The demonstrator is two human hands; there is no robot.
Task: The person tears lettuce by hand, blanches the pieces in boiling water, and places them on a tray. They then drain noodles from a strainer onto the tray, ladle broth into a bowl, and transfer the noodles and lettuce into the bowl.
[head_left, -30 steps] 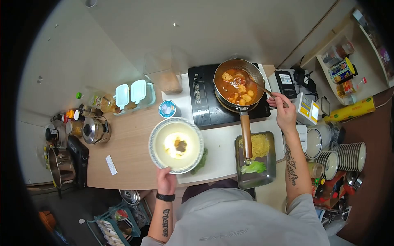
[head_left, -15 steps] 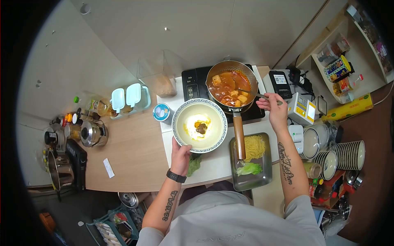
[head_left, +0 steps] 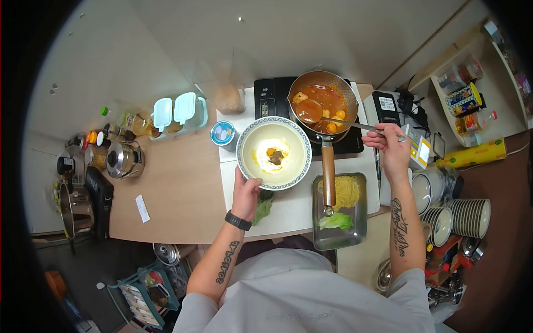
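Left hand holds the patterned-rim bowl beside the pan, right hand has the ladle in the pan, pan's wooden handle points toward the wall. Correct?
Not quite: the handle points toward the person, as the head view shows. The rest holds: left hand on the bowl, right hand with the ladle in the pan.

we wear a pale grey, short-sleeved shirt [head_left: 327, 288] with faint lettering [head_left: 302, 317], a black wristband [head_left: 238, 221] on our left wrist and dark trousers [head_left: 286, 243]; script tattoos mark our left forearm [head_left: 221, 266] and right forearm [head_left: 400, 233].
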